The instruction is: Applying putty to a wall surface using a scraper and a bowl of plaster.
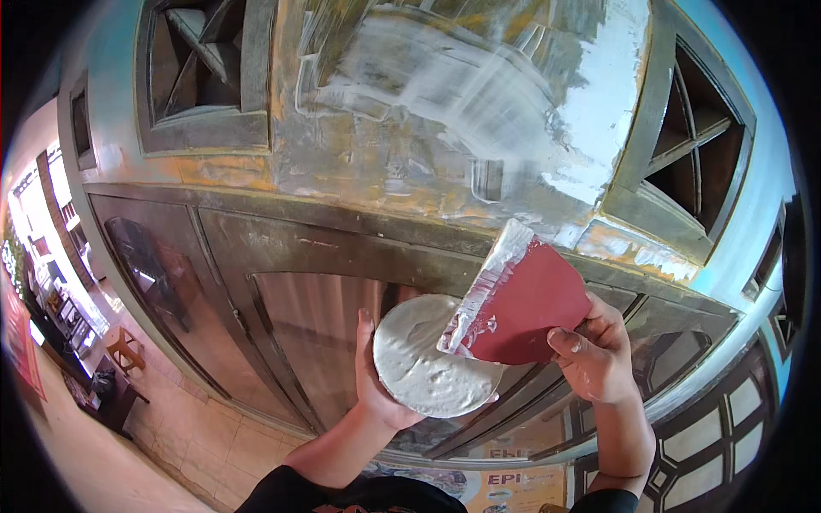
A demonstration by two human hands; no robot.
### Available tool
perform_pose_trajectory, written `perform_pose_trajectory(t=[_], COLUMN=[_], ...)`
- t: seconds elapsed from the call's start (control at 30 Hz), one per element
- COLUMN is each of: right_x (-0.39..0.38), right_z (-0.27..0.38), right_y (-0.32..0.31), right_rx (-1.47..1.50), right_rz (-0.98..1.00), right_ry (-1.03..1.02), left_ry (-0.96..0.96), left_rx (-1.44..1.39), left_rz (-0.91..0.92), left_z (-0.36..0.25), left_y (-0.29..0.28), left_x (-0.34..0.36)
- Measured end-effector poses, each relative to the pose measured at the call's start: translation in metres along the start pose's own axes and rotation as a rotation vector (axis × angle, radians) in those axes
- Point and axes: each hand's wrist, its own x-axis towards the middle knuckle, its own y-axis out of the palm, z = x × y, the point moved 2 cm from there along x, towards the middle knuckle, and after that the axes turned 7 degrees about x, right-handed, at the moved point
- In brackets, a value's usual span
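Observation:
My left hand (pixel 382 395) cups a round tub from below, its fingers curled around the side. White putty (pixel 419 376) fills the tub to the rim, with a lumpy, smeared surface. In my right hand (pixel 599 355) is a red putty spreader (pixel 532 303), pinched at its right edge between thumb and fingers. A thick band of putty coats the spreader's upper left edge. The blade's lower corner overlaps the tub in view; whether it touches the putty I cannot tell. Above both hands, the wall panel (pixel 359 154) bears streaks of white and grey filler over patchy orange and brown.
Wooden vents with crossed slats flank the panel, one at the left (pixel 205 124) and one at the right (pixel 650 184). Below runs a brown wooden door frame (pixel 282 235) with glass panes. A small wooden stool (pixel 125 342) stands on the tiled floor at the far left.

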Motion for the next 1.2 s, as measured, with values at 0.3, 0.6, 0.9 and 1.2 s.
perform_pose_trajectory(t=[0.3, 0.6, 0.9, 1.2], right_x=[0.004, 0.098, 0.122, 0.122], right_z=[0.076, 0.12, 0.126, 0.106], right_y=[0.031, 0.053, 0.045, 0.04], right_rx=[-1.228, -1.958, -2.064, -2.163], right_rz=[-0.293, -0.374, -0.628, -0.629], right_ry=[-1.027, -1.623, -1.608, -1.528], left_ry=[-0.005, 0.056, 0.065, 0.045], left_rx=[0.047, 0.174, 0.177, 0.179], left_rz=[-0.001, -0.127, -0.126, -0.087], left_z=[0.005, -0.001, -0.009, -0.01], left_y=[-0.001, -0.003, 0.003, 0.01], left_x=[-0.004, -0.016, -0.026, -0.028])
